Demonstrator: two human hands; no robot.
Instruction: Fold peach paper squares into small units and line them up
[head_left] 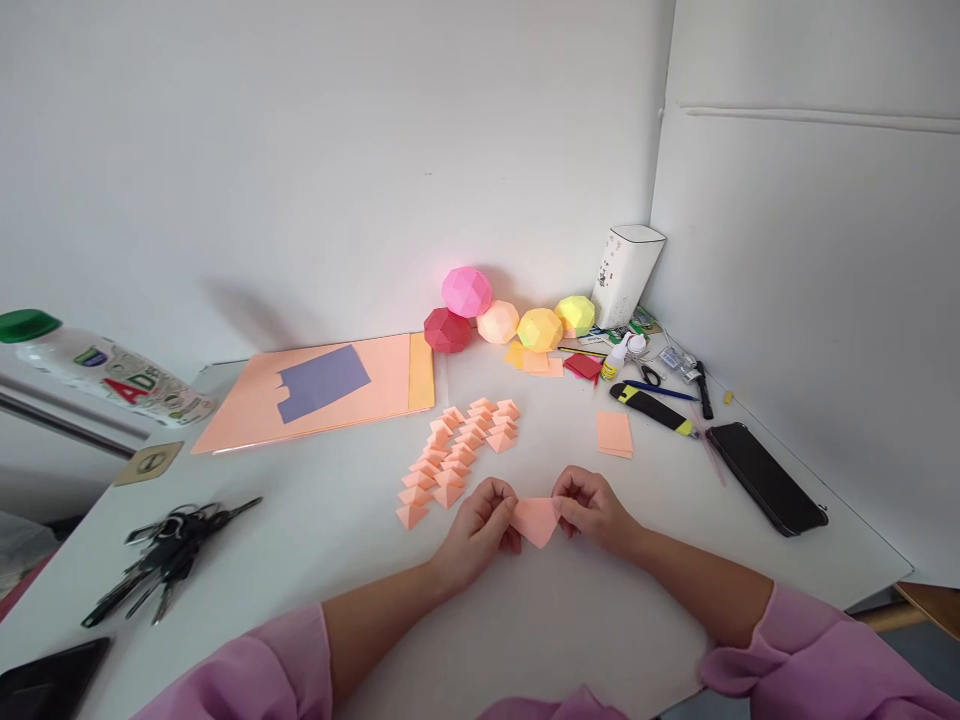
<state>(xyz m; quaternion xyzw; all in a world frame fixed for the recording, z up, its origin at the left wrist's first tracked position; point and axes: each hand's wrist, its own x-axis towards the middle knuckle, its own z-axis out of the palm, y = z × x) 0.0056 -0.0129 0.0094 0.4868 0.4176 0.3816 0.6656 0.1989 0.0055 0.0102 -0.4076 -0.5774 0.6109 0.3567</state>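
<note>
A peach piece of folded paper [537,521], pointed at its lower edge, is pinched at its two upper corners. My left hand [480,524] grips the left corner between thumb and fingers. On the opposite corner, my right hand [594,508] closes in the same way. Just beyond my left hand, several folded peach paper triangles [448,486] lie in slanting rows. A small stack of peach paper rectangles [615,433] rests beyond my right hand.
Faceted paper balls [466,291] stand by the wall near a white container [628,275]. A utility knife [652,408], glue bottle [615,358] and black phone [766,478] lie right. Keys [176,545], a bottle [112,370] and large peach sheets [240,400] are left.
</note>
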